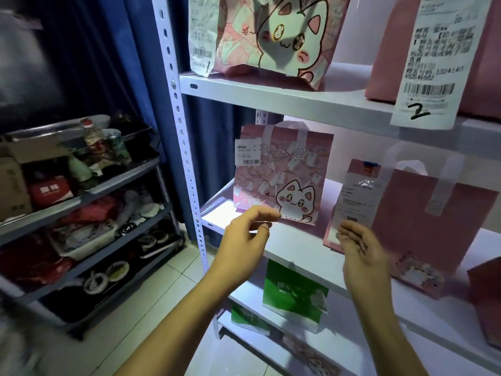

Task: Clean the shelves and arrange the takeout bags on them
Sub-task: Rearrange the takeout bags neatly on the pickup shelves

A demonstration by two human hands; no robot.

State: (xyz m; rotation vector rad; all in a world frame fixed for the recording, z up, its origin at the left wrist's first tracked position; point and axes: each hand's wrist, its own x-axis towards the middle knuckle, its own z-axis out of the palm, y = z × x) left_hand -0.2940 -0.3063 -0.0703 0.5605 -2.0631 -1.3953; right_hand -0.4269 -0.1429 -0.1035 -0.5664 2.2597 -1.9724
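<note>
A white metal shelf unit [271, 93] fills the right half of the view. On its middle shelf [295, 245] stands a pink cat-print takeout bag [282, 172] with a receipt on its upper left corner. To its right stands a plain pink bag [423, 213] with a white receipt. My left hand [248, 237] hovers just in front of the cat bag's lower left corner, fingers loosely curled, holding nothing. My right hand [360, 248] is raised in front of the plain pink bag's lower left corner, fingers relaxed; whether it touches the bag is unclear.
The top shelf carries a larger cat-print bag [279, 36] and a pink bag [444, 50] with a long receipt marked 2. A green bag [294, 291] stands on the shelf below. At left, a dark rack [89, 191] holds boxes, bottles and clutter. Pale tiled floor [151, 289] lies between.
</note>
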